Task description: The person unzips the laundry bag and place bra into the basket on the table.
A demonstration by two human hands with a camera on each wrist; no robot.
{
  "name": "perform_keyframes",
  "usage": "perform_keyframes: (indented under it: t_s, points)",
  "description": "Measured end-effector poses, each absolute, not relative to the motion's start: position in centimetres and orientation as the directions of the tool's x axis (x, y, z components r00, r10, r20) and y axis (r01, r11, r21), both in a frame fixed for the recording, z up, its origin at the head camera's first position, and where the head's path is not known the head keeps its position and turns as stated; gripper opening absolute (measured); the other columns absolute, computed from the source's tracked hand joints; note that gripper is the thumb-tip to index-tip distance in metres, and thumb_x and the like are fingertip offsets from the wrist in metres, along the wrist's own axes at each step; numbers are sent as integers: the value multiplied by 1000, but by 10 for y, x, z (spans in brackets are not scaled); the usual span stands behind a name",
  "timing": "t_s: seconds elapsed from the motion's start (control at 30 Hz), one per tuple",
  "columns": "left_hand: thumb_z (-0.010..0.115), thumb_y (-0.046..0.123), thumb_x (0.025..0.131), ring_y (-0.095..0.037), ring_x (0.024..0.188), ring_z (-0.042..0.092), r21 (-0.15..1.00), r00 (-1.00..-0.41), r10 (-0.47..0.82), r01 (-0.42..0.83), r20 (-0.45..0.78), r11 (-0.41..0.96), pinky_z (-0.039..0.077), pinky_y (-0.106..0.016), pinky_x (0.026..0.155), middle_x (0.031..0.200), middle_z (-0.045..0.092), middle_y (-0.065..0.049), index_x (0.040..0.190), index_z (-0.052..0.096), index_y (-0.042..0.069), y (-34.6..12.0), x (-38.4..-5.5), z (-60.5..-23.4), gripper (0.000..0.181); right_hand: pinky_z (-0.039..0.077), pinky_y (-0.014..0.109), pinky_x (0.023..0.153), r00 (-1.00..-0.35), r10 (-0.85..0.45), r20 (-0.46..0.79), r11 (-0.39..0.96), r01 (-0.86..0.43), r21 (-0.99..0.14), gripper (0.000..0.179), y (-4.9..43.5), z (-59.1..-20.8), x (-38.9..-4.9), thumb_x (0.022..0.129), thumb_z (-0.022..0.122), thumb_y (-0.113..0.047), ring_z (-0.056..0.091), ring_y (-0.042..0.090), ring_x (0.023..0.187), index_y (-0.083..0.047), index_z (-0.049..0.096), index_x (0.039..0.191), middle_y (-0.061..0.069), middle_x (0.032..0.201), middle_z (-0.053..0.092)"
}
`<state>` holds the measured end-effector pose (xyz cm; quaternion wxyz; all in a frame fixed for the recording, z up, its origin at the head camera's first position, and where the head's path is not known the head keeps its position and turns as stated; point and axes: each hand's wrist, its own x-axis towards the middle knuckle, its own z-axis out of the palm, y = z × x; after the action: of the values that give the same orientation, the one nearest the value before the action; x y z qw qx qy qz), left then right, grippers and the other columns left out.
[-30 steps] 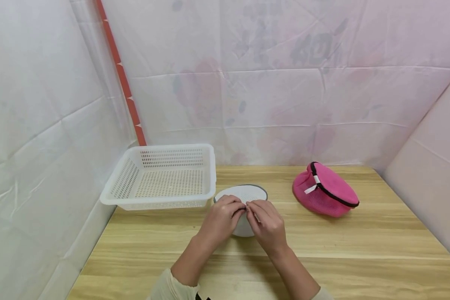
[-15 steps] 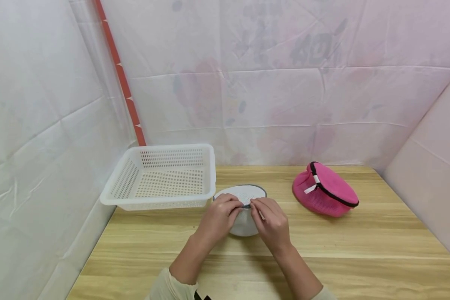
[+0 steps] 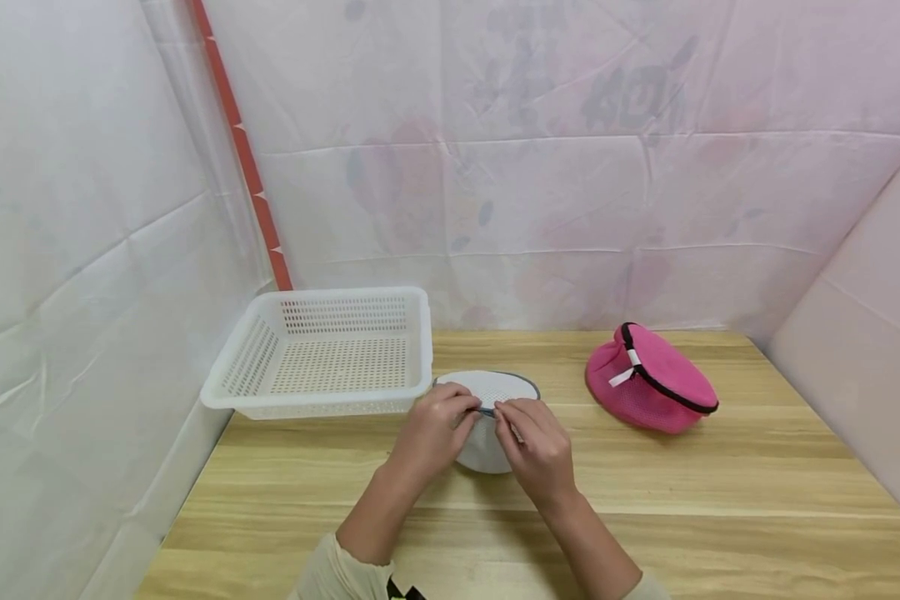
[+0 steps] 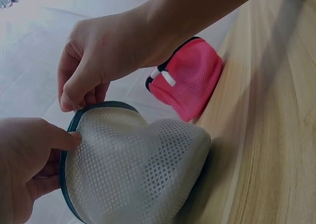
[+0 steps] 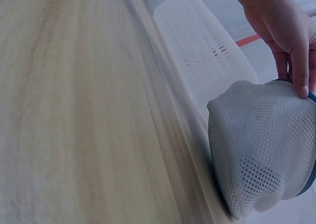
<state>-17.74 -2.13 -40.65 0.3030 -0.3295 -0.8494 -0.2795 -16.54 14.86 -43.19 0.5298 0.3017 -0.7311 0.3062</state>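
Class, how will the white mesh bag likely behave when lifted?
The white mesh bag would probably flop, since its side looks dented. It is likely light for its size, being open mesh. Its dark rim may hold shape better, as it curves smoothly.

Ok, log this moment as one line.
left hand: pinches white mesh bag at dark rim | right hand: pinches same rim | pink bag: on table, at right | white basket: at left

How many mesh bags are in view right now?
2: the rounded, blue-grey-trimmed white mesh bag, pinched at its edge by the left hand and right hand, and the rounded, black-trimmed pink mesh bag, to its right on the wooden table.
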Motion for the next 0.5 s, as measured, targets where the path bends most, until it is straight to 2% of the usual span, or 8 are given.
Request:
perform_keyframes:
  t_s: [0.13,0.5]
  points:
    - [80,13,82,-14,88,65,249,-588,420,740,691,625,55,-23,79,94,69,0,95,77,8,-17,-172,-405,15,56,30,71,-266,-114,957,632,-763,-137,18,148,-433,-165,94,64,-11,66,23,77,2,75,90,10,85,72]
    - [73,8,88,-13,87,63,297,-594,430,759,680,579,54,-22,78,90,67,1,93,75,8,-13,-172,-409,5,57,32,73,-275,-122,954,626,-767,-141,18,148,-434,-166,93,63,-11,67,24,78,2,75,90,9,86,72]
